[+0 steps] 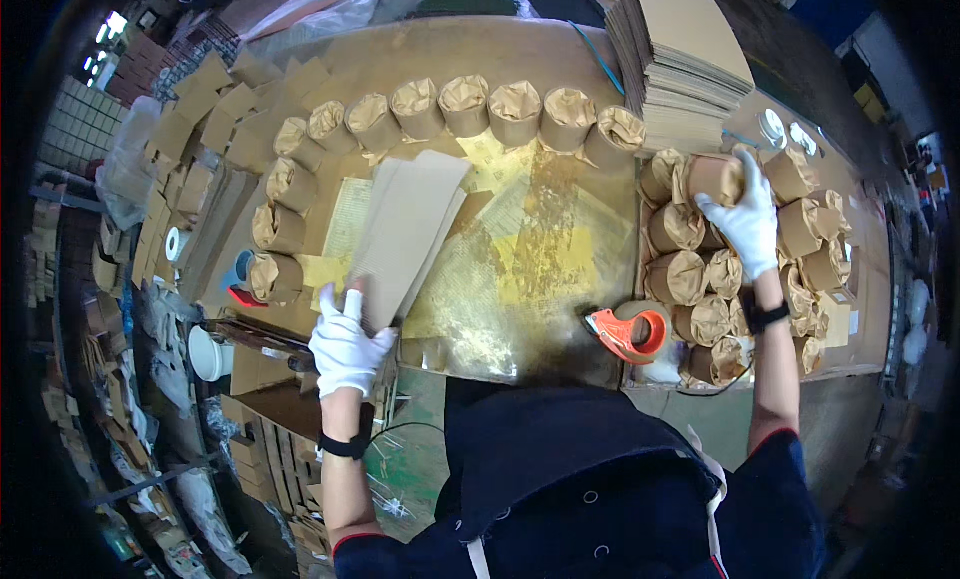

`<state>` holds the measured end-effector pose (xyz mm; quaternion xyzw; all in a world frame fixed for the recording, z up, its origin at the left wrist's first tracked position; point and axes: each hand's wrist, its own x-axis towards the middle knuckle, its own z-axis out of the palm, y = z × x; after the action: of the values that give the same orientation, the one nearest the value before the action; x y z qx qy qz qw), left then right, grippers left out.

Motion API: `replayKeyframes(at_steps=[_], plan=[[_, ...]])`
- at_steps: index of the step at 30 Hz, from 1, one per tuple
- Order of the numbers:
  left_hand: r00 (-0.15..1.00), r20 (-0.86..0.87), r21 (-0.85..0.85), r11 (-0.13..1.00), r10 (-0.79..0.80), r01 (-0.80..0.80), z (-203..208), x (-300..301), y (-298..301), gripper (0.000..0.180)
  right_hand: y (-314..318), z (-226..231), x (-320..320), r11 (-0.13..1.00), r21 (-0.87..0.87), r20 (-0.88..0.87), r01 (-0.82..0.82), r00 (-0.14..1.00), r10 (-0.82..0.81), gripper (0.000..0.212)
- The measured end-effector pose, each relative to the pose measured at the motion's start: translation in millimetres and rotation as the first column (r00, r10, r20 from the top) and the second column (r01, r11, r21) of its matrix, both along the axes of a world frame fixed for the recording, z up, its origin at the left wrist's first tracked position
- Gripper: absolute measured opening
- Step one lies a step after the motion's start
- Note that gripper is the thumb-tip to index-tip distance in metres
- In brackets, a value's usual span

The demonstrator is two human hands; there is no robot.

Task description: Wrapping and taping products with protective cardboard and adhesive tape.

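Observation:
My left hand, in a white glove, is at the near end of a few flat brown cardboard sheets, fingers spread along their edge. On the right, my gloved right hand grips a cylinder wrapped in brown paper, thumb on its near side and fingers over its far side. That cylinder is at the far edge of a close group of similar wrapped cylinders. More of them stand in a curved row along the far and left sides of the table, their tops folded in.
An orange tape dispenser lies by the table's near edge, left of the group. A tall cardboard stack stands at the far right. Folded cardboard pieces, a blue tape roll and an open box are on the left.

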<state>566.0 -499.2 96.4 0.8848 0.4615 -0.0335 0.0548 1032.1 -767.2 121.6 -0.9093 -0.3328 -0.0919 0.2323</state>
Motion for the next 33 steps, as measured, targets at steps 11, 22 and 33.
replayKeyframes(at_steps=[11, 22, 33], plan=[[0.884, -0.045, -0.527, 0.763, -0.465, 0.374, -116, 62, -141, 0.046, 8, -46, -180, 0.961, 0.23, -0.97, 0.154, 0.118, 0.213, 0.044], [0.635, 0.508, 0.176, 0.791, -0.583, 0.585, -87, 40, -97, 0.026, 76, -120, -209, 0.836, -0.226, -0.89, -0.5, 0.454, 0.031, 0.107], [0.293, 0.624, -0.777, 0.54, 0.724, 0.323, -191, 138, -48, 0.04, 128, -145, -200, 0.945, 0.257, -0.966, 0.204, 0.092, 0.243, 0.071]])
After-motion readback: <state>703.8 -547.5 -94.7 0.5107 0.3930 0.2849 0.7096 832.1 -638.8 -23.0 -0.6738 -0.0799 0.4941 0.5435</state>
